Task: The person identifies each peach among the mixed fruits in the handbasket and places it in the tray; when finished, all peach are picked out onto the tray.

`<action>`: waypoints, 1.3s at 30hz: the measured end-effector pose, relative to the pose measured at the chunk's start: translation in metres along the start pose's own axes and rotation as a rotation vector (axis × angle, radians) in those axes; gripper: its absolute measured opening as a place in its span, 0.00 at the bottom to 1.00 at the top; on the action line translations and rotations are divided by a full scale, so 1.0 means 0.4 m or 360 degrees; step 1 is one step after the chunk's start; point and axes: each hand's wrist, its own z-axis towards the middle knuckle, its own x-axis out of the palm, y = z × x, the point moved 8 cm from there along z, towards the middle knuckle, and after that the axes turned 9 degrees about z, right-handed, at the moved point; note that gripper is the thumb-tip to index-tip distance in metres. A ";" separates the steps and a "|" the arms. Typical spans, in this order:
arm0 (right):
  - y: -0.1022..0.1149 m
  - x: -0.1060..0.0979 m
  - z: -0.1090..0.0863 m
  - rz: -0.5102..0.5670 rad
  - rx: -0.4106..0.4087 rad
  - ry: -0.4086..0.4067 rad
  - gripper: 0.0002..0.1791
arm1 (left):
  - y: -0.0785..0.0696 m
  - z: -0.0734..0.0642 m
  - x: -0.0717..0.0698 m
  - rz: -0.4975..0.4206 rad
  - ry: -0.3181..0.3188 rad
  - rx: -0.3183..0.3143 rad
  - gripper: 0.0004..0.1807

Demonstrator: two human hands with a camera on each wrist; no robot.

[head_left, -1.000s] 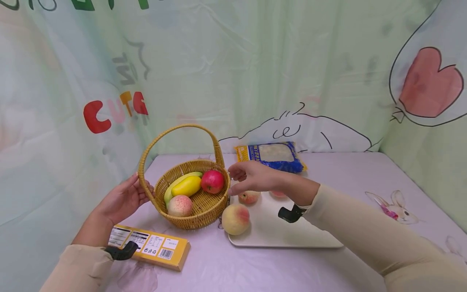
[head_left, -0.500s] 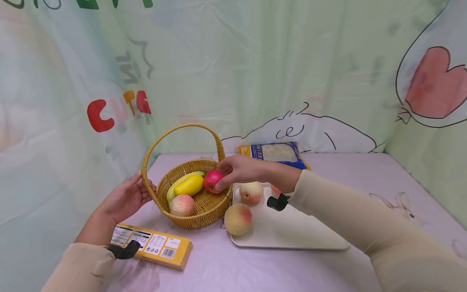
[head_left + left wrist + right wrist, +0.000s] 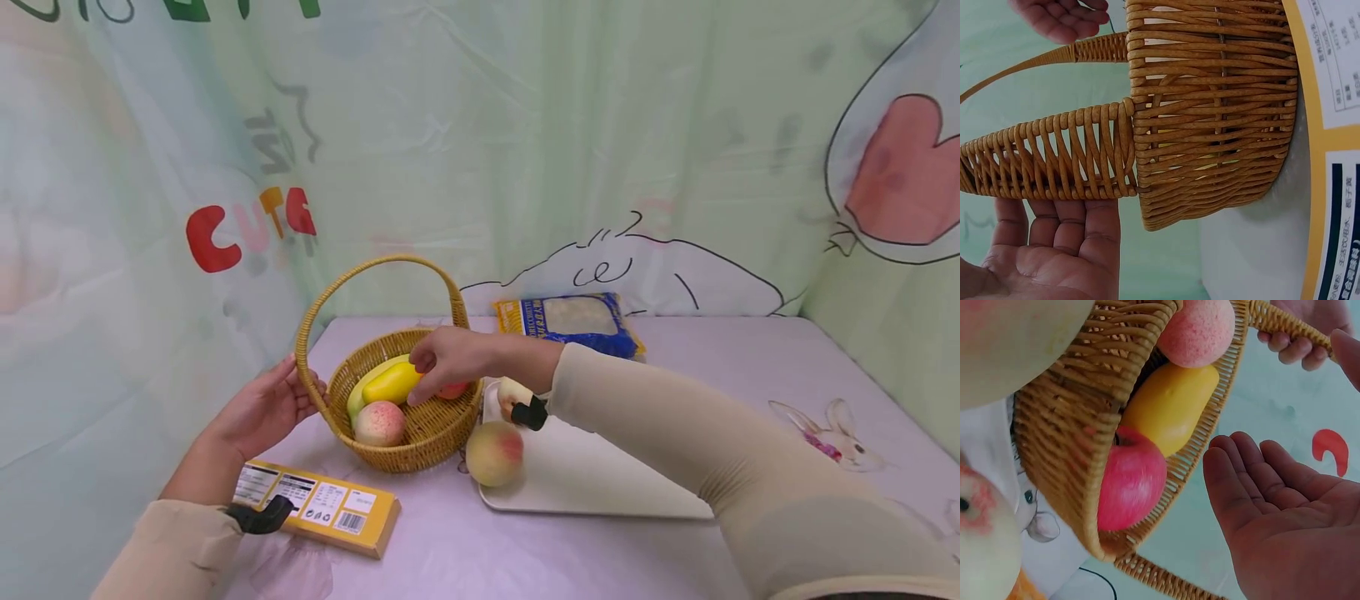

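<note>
A wicker basket [image 3: 442, 433] with a tall handle stands left of centre. My left hand [image 3: 262, 408] has its fingers curled behind the near side of the handle [image 3: 1047, 153], the palm facing up. My right hand [image 3: 457, 354] hovers over the basket with loosely bent fingers and holds nothing. Inside the basket lie a yellow mango [image 3: 1172, 406], a banana [image 3: 358, 400], a pink speckled peach [image 3: 380, 423] and a red apple [image 3: 1132, 481]. In the head view, the right hand hides most of the apple and the mango's right end.
A white tray [image 3: 600, 475] lies right of the basket, with a large peach [image 3: 495, 454] on its near left corner and another peach [image 3: 512, 392] behind it, partly covered by the right wrist. A blue and yellow pasta bag [image 3: 573, 321] lies behind. A yellow box [image 3: 337, 512] lies in front.
My right hand has moved left from beside the basket's rim, past the apple, to above the mango. The left hand stays at the handle. The view has shifted slightly.
</note>
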 end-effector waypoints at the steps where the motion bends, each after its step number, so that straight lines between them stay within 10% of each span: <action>1: 0.004 0.007 0.009 -0.0006 -0.0006 0.0012 0.43 | -0.001 0.000 -0.001 0.0007 -0.0005 0.0000 0.25; 24: 0.029 0.136 0.170 -0.0478 0.0050 0.0261 0.31 | 0.010 0.001 -0.010 0.0028 -0.0010 -0.0009 0.23; 39: 0.050 0.181 0.180 -0.0612 0.0138 0.0340 0.13 | 0.006 0.006 -0.010 0.0085 -0.0027 -0.0006 0.25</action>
